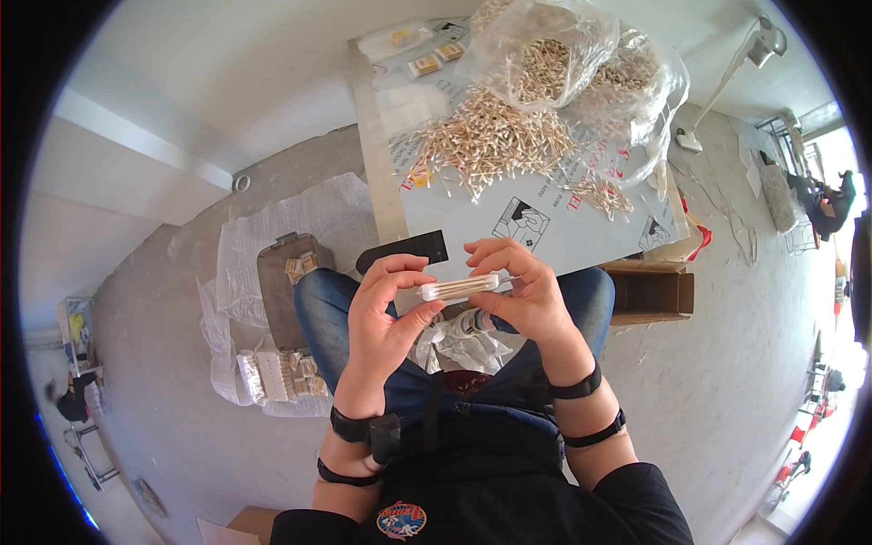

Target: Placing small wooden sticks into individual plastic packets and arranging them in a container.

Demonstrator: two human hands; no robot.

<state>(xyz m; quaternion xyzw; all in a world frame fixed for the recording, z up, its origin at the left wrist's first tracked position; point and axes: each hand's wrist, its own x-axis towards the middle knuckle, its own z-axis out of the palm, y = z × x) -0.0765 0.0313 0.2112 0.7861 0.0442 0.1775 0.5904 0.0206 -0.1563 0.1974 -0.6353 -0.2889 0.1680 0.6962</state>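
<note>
A small bundle of cotton swabs is held level between both hands, over my lap at the table's near edge. My left hand pinches its left end with thumb and fingers. At the right end, the thumb and fingers of my right hand close on it too. Clear wrapping seems to show by the right fingers. Beyond the hands, a large heap of loose cotton swabs lies on the table, with a smaller pile of swabs to its right.
Clear plastic bags full of swabs stand at the back of the table. Small packs lie far left. A black flat object sticks out at the near edge. A grey bin stands left of my legs, an open cardboard box right.
</note>
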